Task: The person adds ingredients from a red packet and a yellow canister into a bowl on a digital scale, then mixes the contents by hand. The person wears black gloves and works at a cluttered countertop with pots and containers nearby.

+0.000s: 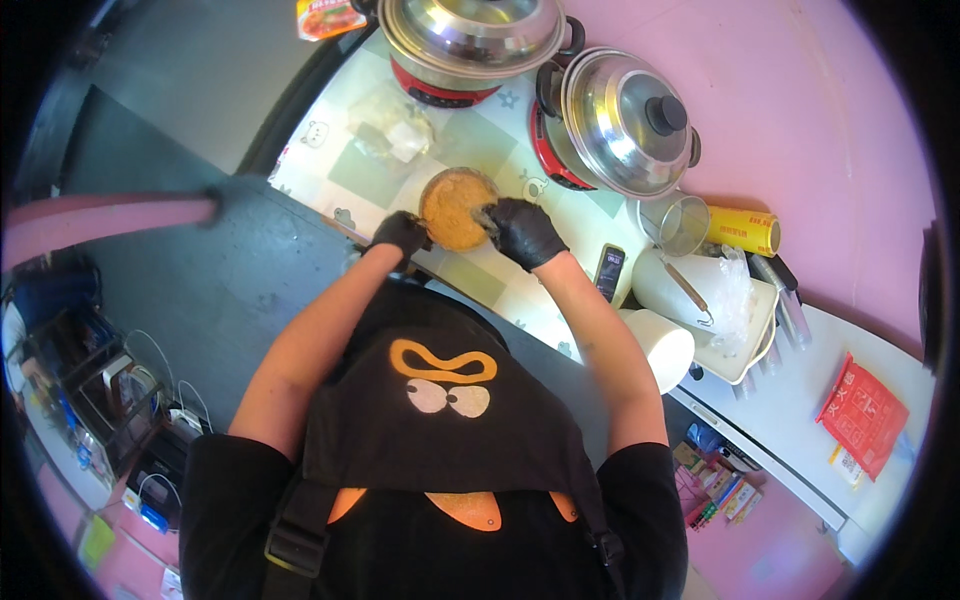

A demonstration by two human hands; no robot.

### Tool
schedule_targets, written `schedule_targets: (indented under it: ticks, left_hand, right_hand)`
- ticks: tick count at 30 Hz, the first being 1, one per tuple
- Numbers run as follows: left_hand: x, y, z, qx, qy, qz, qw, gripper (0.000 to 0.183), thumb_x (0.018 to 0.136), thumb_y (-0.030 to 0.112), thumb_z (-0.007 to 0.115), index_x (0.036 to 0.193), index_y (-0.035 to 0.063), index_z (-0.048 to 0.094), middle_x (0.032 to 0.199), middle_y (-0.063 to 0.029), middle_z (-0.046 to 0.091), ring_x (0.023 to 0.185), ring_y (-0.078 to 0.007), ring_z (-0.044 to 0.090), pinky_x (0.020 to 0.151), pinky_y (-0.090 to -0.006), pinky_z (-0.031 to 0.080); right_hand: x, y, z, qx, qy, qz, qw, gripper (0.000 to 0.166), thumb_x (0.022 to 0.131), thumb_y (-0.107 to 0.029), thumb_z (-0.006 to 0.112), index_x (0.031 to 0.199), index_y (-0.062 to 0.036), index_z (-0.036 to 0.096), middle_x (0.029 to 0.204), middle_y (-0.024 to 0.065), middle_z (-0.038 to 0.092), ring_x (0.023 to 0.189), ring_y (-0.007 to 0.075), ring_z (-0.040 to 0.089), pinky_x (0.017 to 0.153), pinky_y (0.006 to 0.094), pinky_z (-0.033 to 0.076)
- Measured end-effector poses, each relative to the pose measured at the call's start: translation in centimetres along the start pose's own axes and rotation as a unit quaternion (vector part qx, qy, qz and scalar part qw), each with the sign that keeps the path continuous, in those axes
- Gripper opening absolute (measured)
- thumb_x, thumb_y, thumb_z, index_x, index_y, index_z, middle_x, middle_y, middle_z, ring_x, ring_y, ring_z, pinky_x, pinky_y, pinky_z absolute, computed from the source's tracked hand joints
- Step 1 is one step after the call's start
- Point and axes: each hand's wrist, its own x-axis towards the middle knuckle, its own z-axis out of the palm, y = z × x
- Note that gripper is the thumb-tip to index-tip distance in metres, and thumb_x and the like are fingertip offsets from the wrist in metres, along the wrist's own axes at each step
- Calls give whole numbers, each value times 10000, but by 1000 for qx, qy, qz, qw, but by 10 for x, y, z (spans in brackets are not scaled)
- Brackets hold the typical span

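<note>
A round bowl filled with orange-brown powder stands on the patterned tablecloth. My right hand, in a black glove, is at the bowl's right side. Its fingers pinch a small greyish piece over the powder's edge; what it is cannot be made out. At the left rim is my left hand, also black-gloved. Its fingertips are by the bowl, and the picture does not settle whether they grip it. Beyond the bowl lies a clear plastic bag with something whitish inside.
Two lidded steel pots stand on red cookers along the pink wall. To the right are a phone, a wire-mesh strainer, a yellow roll and a white container. A red packet lies on the white surface.
</note>
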Motion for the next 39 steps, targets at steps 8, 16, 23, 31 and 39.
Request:
schedule_targets:
  ticks: [8, 16, 23, 31, 39]
  left_hand:
    - [11, -7, 6, 55, -3, 17, 998, 185, 718, 219, 666, 785, 61, 737, 858, -170, 696, 857, -299, 671, 785, -375, 515]
    - [-3, 2, 2, -3, 8, 4, 1000, 176, 688, 200, 671, 774, 62, 738, 863, -182, 692, 839, -316, 667, 776, -384, 513]
    - [6, -7, 5, 33, 3, 10, 999, 213, 671, 212, 676, 807, 58, 735, 873, -185, 689, 842, -325, 662, 770, -391, 508]
    - [24, -23, 17, -11, -10, 9, 1000, 210, 676, 213, 676, 807, 59, 733, 870, -190, 687, 831, -321, 664, 777, -393, 510]
    - [6, -5, 12, 21, 8, 0, 1000, 173, 720, 221, 650, 746, 77, 741, 868, -185, 690, 864, -313, 669, 809, -387, 516]
  right_hand:
    - [5, 2, -4, -19, -29, -40, 999, 220, 825, -191, 577, 1018, -172, 682, 935, 113, 668, 820, 313, 646, 717, 429, 521]
    - [9, 14, -5, -21, -111, -47, 992, 207, 796, -106, 589, 988, -145, 658, 907, 113, 655, 837, 332, 623, 714, 425, 518]
    - [30, -18, -25, 51, -119, -191, 973, 219, 828, -140, 565, 1027, -128, 653, 1006, 113, 656, 935, 298, 634, 798, 382, 525]
    - [56, 19, 14, -35, -139, -235, 961, 164, 812, -143, 585, 956, -112, 655, 948, 104, 662, 853, 305, 642, 744, 385, 523]
    - [53, 57, -3, 19, -104, 117, 987, 220, 853, -203, 544, 932, -42, 670, 914, 200, 668, 823, 351, 647, 734, 425, 512]
